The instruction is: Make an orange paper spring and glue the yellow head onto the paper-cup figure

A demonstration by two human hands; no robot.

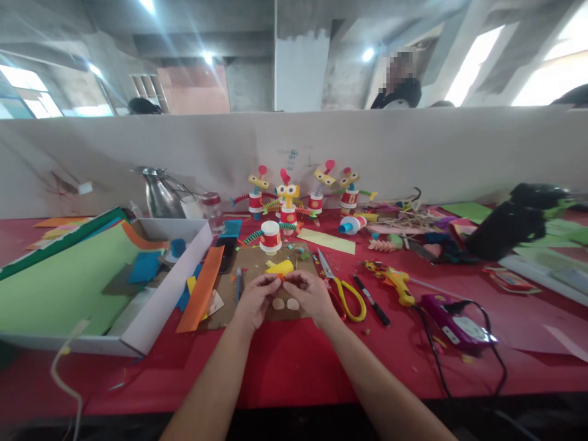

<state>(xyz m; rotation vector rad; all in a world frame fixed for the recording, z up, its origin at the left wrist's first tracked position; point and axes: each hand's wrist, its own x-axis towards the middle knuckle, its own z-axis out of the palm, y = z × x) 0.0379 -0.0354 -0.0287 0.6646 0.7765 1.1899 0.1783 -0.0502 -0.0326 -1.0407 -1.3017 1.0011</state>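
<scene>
My left hand and my right hand meet over a brown cardboard mat. Their fingertips pinch a small orange-red piece, probably paper, mostly hidden by the fingers. Just beyond the fingertips lies a rolled yellow paper piece. Two pale ovals rest on the mat below my hands. Farther back stands a red-and-white paper cup with green coiled arms. Yellow-handled scissors and a black marker lie to the right of my right hand.
Several finished cup figures stand by the partition. A white box with coloured paper is at left, near a metal jug. On the right are a yellow glue gun, a purple corded box and a black bag.
</scene>
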